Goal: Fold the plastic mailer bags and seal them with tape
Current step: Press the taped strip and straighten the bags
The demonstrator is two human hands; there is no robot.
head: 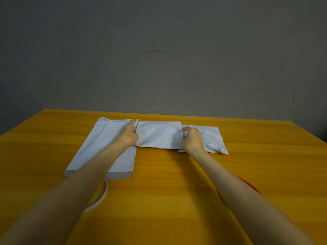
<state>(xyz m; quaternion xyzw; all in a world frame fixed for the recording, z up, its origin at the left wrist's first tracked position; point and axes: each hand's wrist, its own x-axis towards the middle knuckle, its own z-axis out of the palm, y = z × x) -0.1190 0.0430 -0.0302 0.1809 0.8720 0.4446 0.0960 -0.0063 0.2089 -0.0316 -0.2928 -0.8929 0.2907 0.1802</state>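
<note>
Near the yellow worktop's [177, 191] far edge, the middle mailer bag [157, 137] lies between two others, the left hand [130, 134] pressing straight-fingered on its left edge and the right hand [192, 138] pinching its right edge.

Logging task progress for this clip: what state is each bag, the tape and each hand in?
Long white plastic mailer bag, left: unfolded, flat.
Middle white mailer bag: folded short.
Right white mailer bag: folded short, puffy.
White tape roll: lying flat, partly under the left forearm.
Left hand: fingers straight, pressing where left and middle bags meet.
Right hand: fingers curled, pinching the middle bag's right edge.
</note>
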